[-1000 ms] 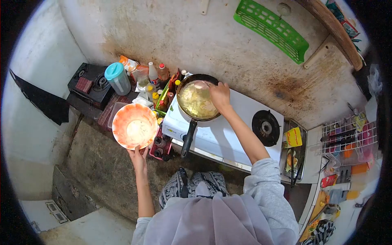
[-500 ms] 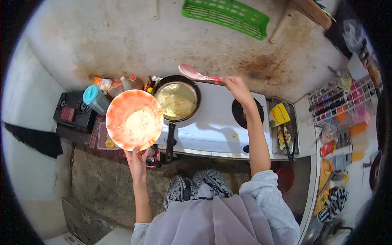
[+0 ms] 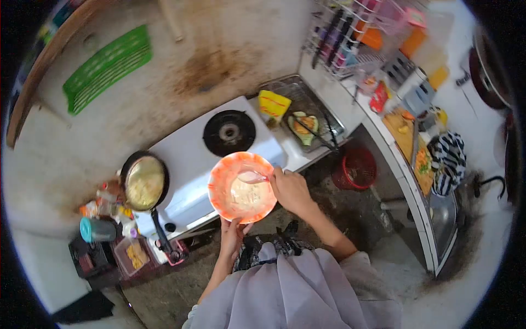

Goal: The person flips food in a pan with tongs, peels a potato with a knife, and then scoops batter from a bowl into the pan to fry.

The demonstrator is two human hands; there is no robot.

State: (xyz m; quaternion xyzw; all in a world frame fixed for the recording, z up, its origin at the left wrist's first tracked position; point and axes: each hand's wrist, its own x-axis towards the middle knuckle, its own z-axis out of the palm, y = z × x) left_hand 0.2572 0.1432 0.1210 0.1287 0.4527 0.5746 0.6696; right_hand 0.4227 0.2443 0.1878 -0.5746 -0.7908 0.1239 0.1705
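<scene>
My left hand (image 3: pixel 232 236) grips the lower rim of an orange-and-white bowl (image 3: pixel 219 192), held in front of the stove's edge. Pale batter (image 3: pixel 245 198) with small bits lies in the bottom of the bowl. A pink spoon (image 3: pixel 251 176) dips into the bowl, its handle closed in my right hand (image 3: pixel 289 189) at the right rim. On the left side of the white stove (image 3: pixel 186 159) sits a black frying pan (image 3: pixel 155 215) with a yellowish layer of food (image 3: pixel 144 183) in it.
A bare burner (image 3: pixel 229 133) is behind the bowl. To its right, a metal tray (image 3: pixel 296 90) carries a yellow packet (image 3: pixel 273 104) and a green dish (image 3: pixel 303 129) with tongs. A red basket (image 3: pixel 356 169) stands below. A chopping board (image 3: pixel 404 137) lies on the right counter.
My view has turned right, away from the pan. The bowl has moved from beside the pan to the stove's front, and the spoon has come down into it.
</scene>
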